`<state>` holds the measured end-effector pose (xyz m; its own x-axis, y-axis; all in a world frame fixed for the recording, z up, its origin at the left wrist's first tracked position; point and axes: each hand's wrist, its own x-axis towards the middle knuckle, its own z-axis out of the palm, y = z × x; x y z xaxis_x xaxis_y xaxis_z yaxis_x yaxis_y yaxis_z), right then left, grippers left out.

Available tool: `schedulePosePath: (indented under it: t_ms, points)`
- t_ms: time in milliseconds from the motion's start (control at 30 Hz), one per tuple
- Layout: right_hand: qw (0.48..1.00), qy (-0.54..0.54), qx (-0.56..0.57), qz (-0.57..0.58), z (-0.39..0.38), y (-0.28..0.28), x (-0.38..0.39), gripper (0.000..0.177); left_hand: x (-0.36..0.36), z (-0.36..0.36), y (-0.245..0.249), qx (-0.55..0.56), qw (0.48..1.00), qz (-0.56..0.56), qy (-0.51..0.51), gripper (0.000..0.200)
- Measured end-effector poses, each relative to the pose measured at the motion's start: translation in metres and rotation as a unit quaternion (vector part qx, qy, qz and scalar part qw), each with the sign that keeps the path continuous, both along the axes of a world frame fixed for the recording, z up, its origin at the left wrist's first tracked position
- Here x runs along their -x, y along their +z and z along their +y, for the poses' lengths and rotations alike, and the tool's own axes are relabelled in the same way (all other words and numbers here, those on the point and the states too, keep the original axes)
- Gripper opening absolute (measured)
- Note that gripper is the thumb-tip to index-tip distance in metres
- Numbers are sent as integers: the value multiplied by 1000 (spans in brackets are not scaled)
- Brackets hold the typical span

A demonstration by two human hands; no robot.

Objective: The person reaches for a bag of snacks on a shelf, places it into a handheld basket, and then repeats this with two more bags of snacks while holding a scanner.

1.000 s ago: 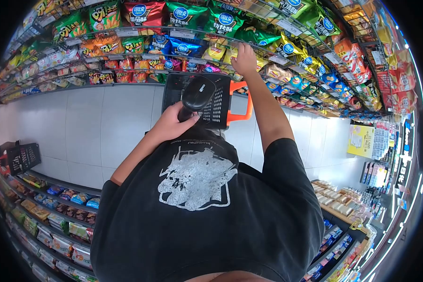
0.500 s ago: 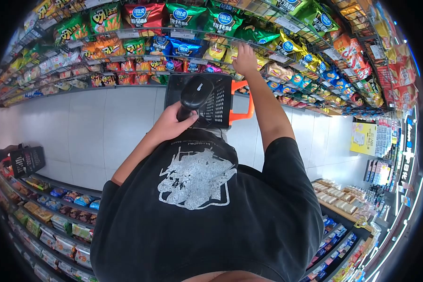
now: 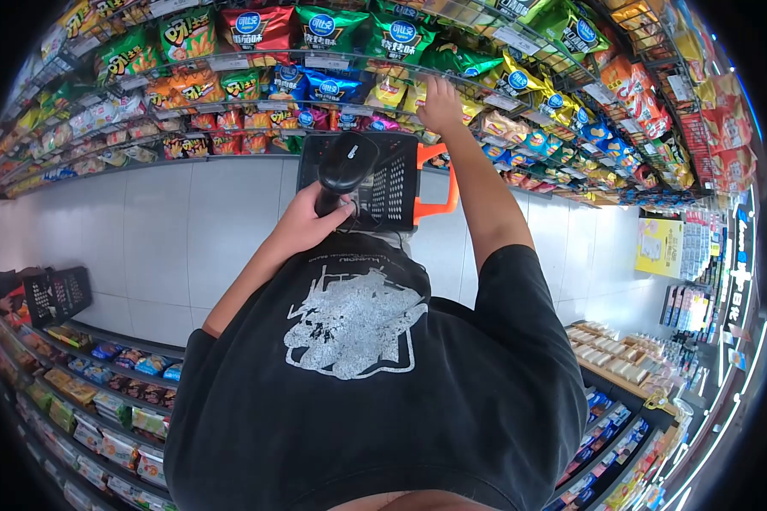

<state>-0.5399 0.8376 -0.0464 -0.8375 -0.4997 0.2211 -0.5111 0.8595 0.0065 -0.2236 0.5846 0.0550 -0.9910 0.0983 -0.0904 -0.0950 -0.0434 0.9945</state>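
My left hand (image 3: 311,218) is wrapped round the handle of a black handheld device (image 3: 348,162), which stands over a black shopping basket (image 3: 392,183) with orange handles (image 3: 439,207). My right hand (image 3: 441,104) reaches to the shelf, its fingers at the yellow snack bags (image 3: 416,98) below a shelf edge. The fingertips are partly lost against the bags, and whether they grip one is not clear. Just above lie green snack bags (image 3: 400,34) and blue bags (image 3: 336,86).
Shelves of snack bags (image 3: 260,30) curve across the top. Lower shelves of packets (image 3: 102,400) stand behind at the left. Another person's hand (image 3: 7,302) is at the far left beside a black basket (image 3: 58,294). A yellow box display (image 3: 660,247) stands at the right.
The handheld device has tilted and shifted slightly left with my left hand. My right hand has moved a little left along the shelf. The far-left basket has moved slightly right.
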Motion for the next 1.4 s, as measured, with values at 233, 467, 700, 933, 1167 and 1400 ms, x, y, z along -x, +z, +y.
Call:
schedulePosePath:
  t_ms: [233, 467, 700, 933, 1167, 1400]
  points:
    - [1000, 0, 25, -12, -4, 8, 2, 63, 1, 0, 2, 17, 1000, 0, -10, 14]
    - [999, -8, -9, -37, -6, 10, -2, 62, 2, -4, -1, 0, 999, -43, -32, 18]
    - [1000, 12, -2, -18, -3, 9, -4, 68, 3, -6, -2, 9, 998, -44, -31, 19]
    - [999, 6, 25, -33, -1, 4, -15, 77, 5, -9, -6, 5, 998, -48, -40, 20]
    - [999, 2, 37, -5, -1, -2, -27, 79, 6, -7, -1, 29, 999, -21, -37, 14]
    - [995, -69, 21, -71, 34, -34, -58, 78, 11, -7, -6, 21, 998, -44, -48, 14]
